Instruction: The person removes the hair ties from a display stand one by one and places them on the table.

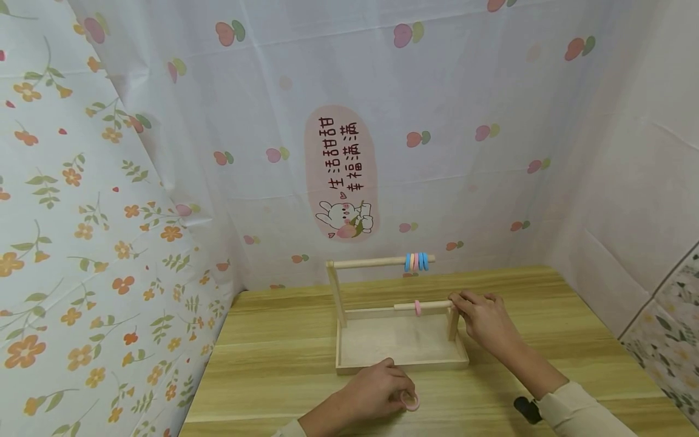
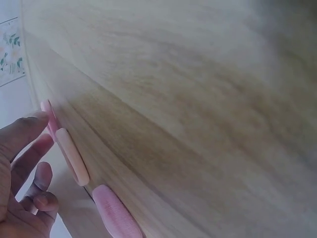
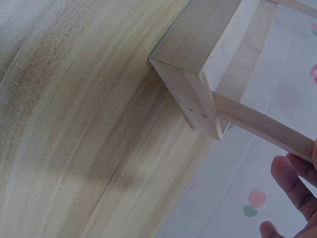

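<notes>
My left hand (image 1: 377,389) pinches a pink ring (image 1: 411,409) just above the table in front of the wooden rack (image 1: 401,366). In the left wrist view, a peach ring (image 2: 73,157) and another pink ring (image 2: 116,213) lie close by the fingers. My right hand (image 1: 488,321) holds the top of the rack's short right post (image 1: 453,325), thumb and fingers around it. From that post a low rod (image 1: 434,305) points left and carries one pink ring (image 1: 418,308). The higher rod (image 1: 366,263) bears several blue, pink and cream rings (image 1: 417,261) near its free right end.
The rack's base is a shallow tray, with a tall post (image 1: 335,295) on its left. A small black object (image 1: 527,409) lies by the right sleeve. Patterned cloth (image 1: 464,200) hangs behind the wood-grain table (image 1: 273,340) and on both sides.
</notes>
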`<state>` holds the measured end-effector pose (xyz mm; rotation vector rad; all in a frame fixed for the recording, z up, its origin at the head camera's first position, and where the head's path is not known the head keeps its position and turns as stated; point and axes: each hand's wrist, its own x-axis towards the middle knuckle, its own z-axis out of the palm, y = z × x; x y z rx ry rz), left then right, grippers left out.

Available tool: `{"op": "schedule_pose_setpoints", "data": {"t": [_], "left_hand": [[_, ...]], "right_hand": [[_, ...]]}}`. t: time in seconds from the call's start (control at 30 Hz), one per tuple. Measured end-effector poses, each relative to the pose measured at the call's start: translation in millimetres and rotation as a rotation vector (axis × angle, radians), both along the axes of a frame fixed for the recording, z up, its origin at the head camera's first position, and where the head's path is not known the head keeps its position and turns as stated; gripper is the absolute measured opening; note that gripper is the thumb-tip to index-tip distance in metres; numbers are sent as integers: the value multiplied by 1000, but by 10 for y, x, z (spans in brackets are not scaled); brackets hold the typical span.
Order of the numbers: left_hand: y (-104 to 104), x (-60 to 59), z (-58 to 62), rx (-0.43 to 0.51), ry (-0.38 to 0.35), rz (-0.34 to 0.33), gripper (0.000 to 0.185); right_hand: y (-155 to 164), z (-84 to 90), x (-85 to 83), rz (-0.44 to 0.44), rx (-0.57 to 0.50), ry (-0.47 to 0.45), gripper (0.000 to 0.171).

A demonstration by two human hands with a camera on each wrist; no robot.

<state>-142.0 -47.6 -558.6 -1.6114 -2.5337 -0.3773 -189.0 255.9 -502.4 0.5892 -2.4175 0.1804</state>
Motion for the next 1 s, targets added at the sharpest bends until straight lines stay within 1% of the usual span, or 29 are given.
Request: {"op": "schedule_pose_setpoints", "data": {"t": [0.13, 0.33, 0.5, 0.7, 0.87, 0.93, 1.0], "left_hand": [[4, -1, 9, 11, -17, -9, 11], [6, -4, 35, 39, -31, -17, 19], [5, -3, 74, 40, 5, 29, 20], [3, -11, 106, 94, 22, 72, 23], [4, -37, 109, 123, 57, 107, 25], [7, -44, 114, 129, 55, 134, 26], [6, -48, 121, 134, 37, 168, 26]], "right_hand": [[5, 1, -1, 3, 5, 9, 26], [5, 4, 6, -7, 7, -13, 25], [3, -3, 6, -6, 4, -8, 25], [2, -5, 11, -5, 2, -10, 26], [6, -10, 7, -2, 3, -3, 26], [6, -10, 5, 1, 3, 1, 27], [6, -12, 3, 4, 2, 7, 28]]}}
